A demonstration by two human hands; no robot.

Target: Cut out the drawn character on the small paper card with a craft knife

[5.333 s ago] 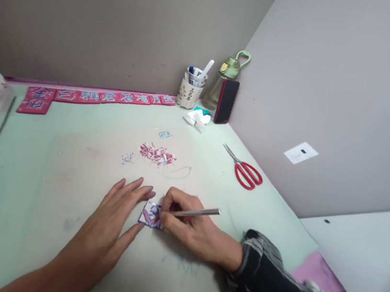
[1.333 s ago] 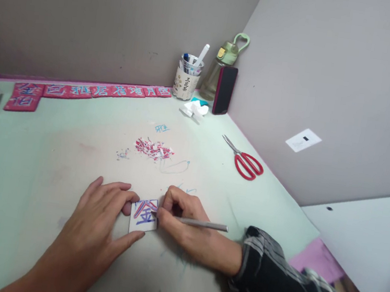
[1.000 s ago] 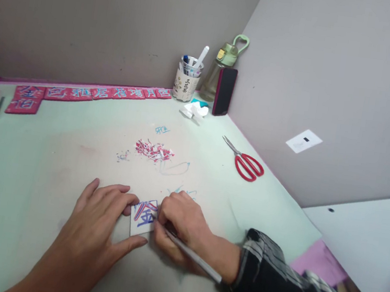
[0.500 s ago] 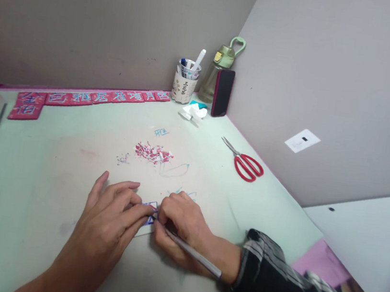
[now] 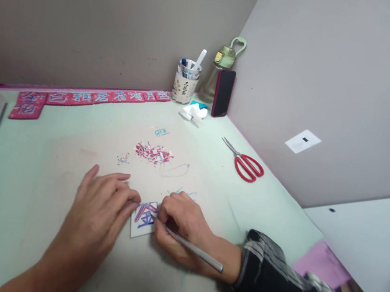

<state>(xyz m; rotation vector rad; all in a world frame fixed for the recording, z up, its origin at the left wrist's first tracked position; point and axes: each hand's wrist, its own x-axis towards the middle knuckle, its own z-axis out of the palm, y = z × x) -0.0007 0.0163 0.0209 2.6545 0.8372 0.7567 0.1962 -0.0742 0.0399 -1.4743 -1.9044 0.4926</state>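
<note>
Left hand — half-open — has bared the card; right hand (pinched) grips metal tool.

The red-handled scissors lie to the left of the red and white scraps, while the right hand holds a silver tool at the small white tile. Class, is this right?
The side is wrong: the head view shows the red-handled scissors to the right of the red and white scraps, while the right hand holds a silver tool at the small white tile.
</note>
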